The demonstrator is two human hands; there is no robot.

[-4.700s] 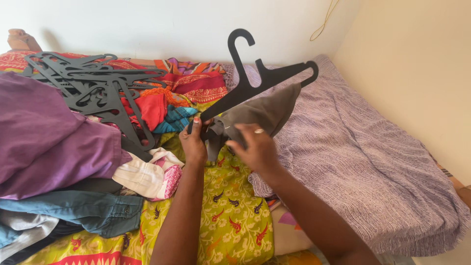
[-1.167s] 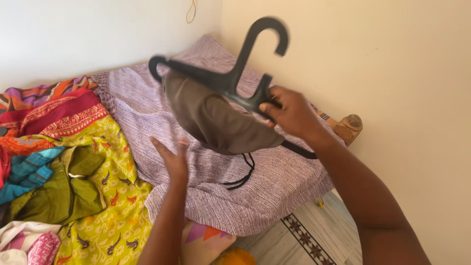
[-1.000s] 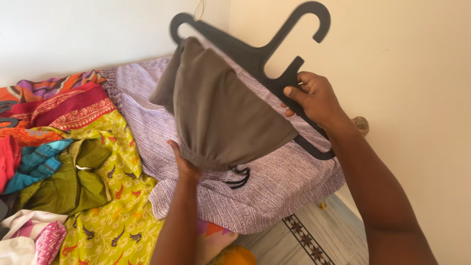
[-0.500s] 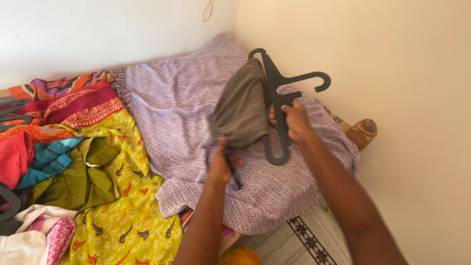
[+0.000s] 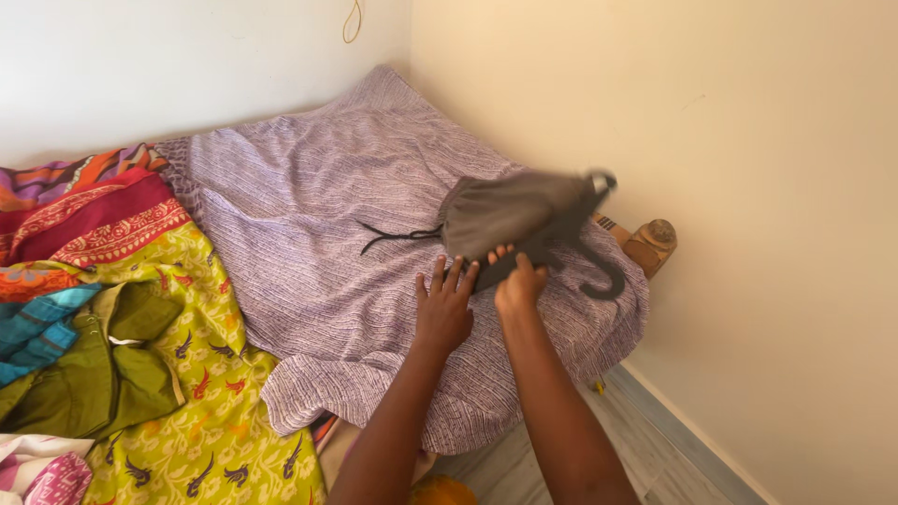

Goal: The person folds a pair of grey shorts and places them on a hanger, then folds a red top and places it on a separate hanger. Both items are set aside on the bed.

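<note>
On a bed pushed into the corner of a room, a person's right hand [image 5: 520, 282] closes its fingers around the lower bar of a black plastic hanger [image 5: 599, 273], while the left hand [image 5: 444, 304] rests just beside it with fingers spread flat and open, fingertips touching the edge of the grey-brown garment [image 5: 510, 213] that is draped over the hanger. Garment and hanger lie low over the purple patterned bedspread [image 5: 318, 215], near the bed's right-hand edge; whether they fully rest on it cannot be told, as the hanger is blurred. The hanger's hook curls toward the wall side, and a thin black drawstring [image 5: 398, 236] trails from the garment's left edge across the spread. Just beyond the hanger, a rounded wooden bedpost [image 5: 653, 239] stands close to the cream wall [image 5: 748, 187]. To the left of the bedspread lies a yellow-green printed cloth [image 5: 215, 393], with an olive-green garment [image 5: 103, 369] on top of it, red and orange patterned fabrics [image 5: 94, 215] further back, and a turquoise piece [image 5: 37, 323] at the frame's left edge.
</note>
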